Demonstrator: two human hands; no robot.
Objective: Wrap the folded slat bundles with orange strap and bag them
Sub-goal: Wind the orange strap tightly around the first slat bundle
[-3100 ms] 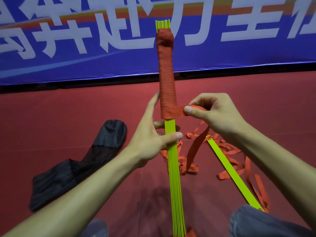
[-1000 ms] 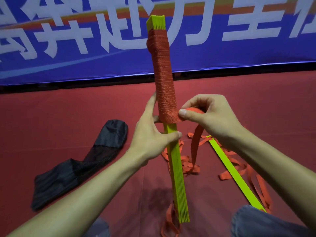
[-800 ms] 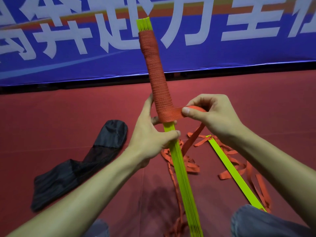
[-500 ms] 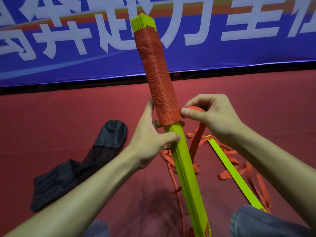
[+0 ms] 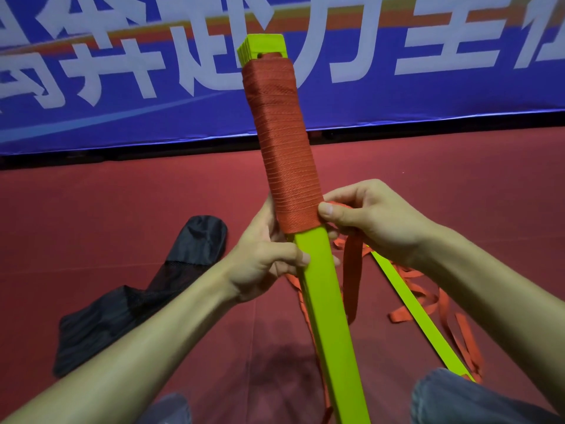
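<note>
Over floor (image 5: 91,209), bundle (image 5: 324,295) near upright before us. Left hand (image 5: 263,261) grips bare bundle below strap (image 5: 284,154); right hand (image 5: 376,221) pinches strap tail. We judge bundle stiff, slick; strap limp. Grip near wrap edge, strap taut.

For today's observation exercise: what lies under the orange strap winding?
The slat bundle shows above and below the orange strap; the stretch beneath the winding is covered.

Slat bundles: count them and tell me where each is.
1. The slat bundle, upper part wrapped in orange strap, is held tilted in the left hand. A single loose slat lies on the floor to its right; others may be hidden.
</note>
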